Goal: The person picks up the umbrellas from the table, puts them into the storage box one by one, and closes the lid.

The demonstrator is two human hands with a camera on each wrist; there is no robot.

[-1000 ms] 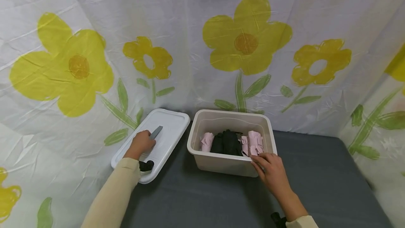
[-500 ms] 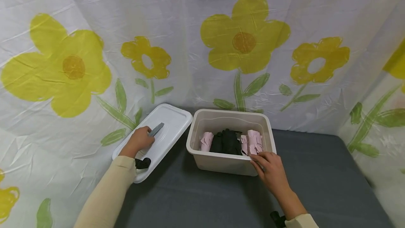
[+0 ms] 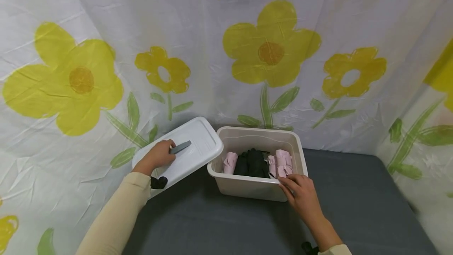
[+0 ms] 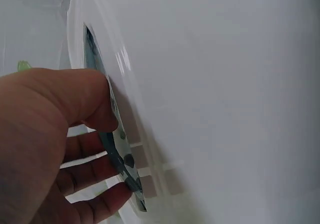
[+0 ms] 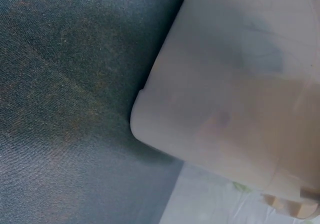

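In the head view, my left hand (image 3: 159, 156) grips a narrow grey handle (image 3: 180, 147) on the white lid (image 3: 201, 133). The left wrist view shows the thumb on one side of that handle and the curled fingers on the other. Tilted, the lid overlaps the left rim of a beige storage box (image 3: 247, 187). At the box's front right corner, my right hand (image 3: 304, 196) pinches the rim, fingers on top and thumb against the outer wall. Inside lie a pink rolled bundle (image 3: 230, 162), a dark bundle (image 3: 256, 163) and more pink rolls (image 3: 284, 162).
A dark grey table surface (image 3: 219, 227) lies under the box. Close behind it hangs a white sheet (image 3: 212, 50) printed with yellow flowers, which also runs along both sides. The right wrist view looks at the box's outer wall (image 5: 225, 99).
My left hand has raised the lid and turned it, bringing its far end rightward over the box's left rim. The right hand keeps its hold on the box, which stays in place.
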